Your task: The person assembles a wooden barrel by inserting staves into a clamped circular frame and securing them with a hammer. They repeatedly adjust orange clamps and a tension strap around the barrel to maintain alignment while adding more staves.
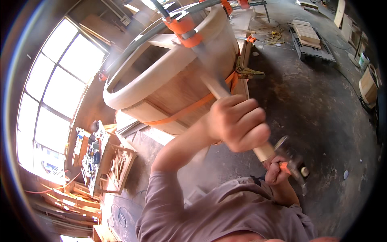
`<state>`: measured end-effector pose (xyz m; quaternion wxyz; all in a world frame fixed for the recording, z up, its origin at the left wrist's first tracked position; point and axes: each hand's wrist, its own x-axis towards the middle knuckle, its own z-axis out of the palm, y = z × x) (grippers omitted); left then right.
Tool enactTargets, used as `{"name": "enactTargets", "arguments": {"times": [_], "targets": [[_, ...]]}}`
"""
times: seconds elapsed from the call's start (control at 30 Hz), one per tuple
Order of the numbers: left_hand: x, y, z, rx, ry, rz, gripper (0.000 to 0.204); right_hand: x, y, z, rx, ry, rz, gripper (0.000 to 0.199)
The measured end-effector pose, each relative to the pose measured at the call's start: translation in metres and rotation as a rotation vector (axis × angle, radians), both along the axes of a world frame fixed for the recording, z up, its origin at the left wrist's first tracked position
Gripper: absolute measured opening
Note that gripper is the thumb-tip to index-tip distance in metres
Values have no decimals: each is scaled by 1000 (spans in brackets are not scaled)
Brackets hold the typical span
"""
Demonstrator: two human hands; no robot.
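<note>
My left hand (238, 123) is wrapped around a thick, pale wooden handle (264, 152), blurred by motion. The handle lines up with the orange head of a clamp (184, 29), whose dark screw runs up past it. Beyond stands a large curved wooden piece (169, 86) with a thick rounded rim, and the clamp sits at that rim. An orange strap (181, 113) circles the piece, with a brass-coloured ratchet buckle (246, 71) on its right side. Lower right, my right hand (276, 171) is closed on a tool (297, 174) with an orange part and a dark metal head; its exact kind is unclear.
A cluttered wooden workbench (109, 161) stands at left below a large window (60, 76). Lumber (72, 201) is stacked at lower left. Boards lie on a low cart (310, 40) at far right, near a yellow cord (275, 37). A white bucket (363, 60) stands at the right edge.
</note>
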<state>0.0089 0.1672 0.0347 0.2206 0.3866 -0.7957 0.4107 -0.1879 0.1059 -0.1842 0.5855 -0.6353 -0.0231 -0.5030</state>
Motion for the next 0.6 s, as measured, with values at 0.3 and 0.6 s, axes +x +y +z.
{"name": "enactTargets", "arguments": {"times": [0.3, 0.6], "targets": [[56, -101, 14, -110, 81, 251, 27, 23, -114, 29, 249, 89, 228, 9], [46, -101, 16, -93, 67, 462, 34, 64, -186, 55, -370, 23, 241, 15]]}}
